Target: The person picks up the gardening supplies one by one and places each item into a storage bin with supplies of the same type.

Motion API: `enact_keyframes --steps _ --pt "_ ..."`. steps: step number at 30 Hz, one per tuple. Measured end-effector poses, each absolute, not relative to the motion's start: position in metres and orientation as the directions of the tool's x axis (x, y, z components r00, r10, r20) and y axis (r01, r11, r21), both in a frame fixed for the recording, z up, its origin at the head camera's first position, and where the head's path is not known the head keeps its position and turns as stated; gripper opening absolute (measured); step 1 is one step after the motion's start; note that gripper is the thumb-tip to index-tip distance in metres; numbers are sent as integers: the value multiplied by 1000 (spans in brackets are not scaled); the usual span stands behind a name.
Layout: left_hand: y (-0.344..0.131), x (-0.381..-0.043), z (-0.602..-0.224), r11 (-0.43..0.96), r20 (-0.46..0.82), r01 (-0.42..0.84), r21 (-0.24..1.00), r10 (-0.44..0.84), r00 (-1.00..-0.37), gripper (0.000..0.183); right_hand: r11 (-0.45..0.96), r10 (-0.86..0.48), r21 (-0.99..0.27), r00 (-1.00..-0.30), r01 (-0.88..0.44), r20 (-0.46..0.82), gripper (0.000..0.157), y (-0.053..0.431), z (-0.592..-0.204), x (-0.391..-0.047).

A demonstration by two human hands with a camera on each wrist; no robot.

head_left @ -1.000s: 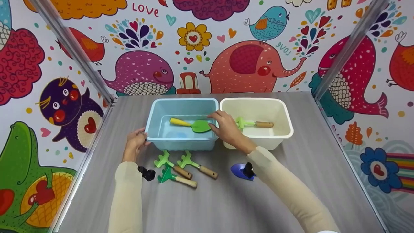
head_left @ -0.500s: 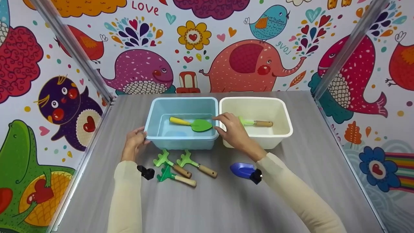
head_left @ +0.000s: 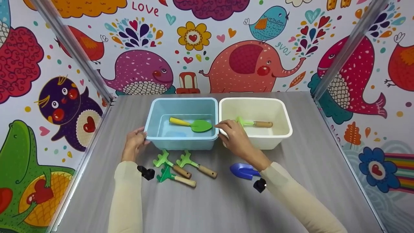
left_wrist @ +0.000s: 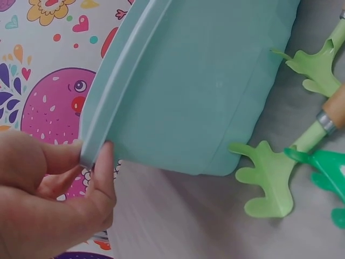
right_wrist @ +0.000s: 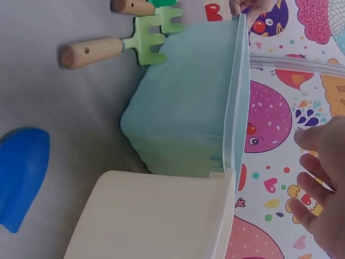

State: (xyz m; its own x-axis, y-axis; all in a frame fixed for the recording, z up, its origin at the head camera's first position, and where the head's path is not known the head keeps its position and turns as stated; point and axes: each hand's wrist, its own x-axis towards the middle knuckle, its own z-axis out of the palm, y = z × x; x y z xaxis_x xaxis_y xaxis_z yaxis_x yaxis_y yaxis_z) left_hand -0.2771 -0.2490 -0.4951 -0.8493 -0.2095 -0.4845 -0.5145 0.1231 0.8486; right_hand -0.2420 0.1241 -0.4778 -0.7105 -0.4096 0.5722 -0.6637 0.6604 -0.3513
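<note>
The left hand (head_left: 134, 142) pinches the left front corner of the rim of a light blue plastic bin (head_left: 181, 144); in the left wrist view, the thumb and fingers (left_wrist: 102, 178) lie on either side of that rim. Inside the bin is a hand trowel (head_left: 201, 125) with a green blade and yellow handle. The right hand (head_left: 237, 139) hovers over the spot where the blue bin meets a cream bin (head_left: 270, 142), its fingers (right_wrist: 304, 137) loosely bent and holding nothing in the right wrist view. A light green hand rake (head_left: 263, 124) with a wooden handle lies in the cream bin, its head partly hidden.
Several green hand rakes with wooden handles, one of them darker green (head_left: 176, 177), lie in front of the blue bin. A blue trowel (head_left: 242, 170) rests on the grey table (head_left: 207, 207) below the right wrist. Patterned walls (head_left: 194, 64) enclose the back and sides.
The right hand has drawn back from over the green trowel blade, moving right and toward the person. The trowel stays in the blue bin. The left hand keeps its place on the rim.
</note>
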Motion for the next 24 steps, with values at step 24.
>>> enact_keyframes --steps 24 --pt "-250 -281 -496 162 -488 -521 838 -206 -848 51 681 -389 -310 -687 -663 613 36 156 -510 -207"
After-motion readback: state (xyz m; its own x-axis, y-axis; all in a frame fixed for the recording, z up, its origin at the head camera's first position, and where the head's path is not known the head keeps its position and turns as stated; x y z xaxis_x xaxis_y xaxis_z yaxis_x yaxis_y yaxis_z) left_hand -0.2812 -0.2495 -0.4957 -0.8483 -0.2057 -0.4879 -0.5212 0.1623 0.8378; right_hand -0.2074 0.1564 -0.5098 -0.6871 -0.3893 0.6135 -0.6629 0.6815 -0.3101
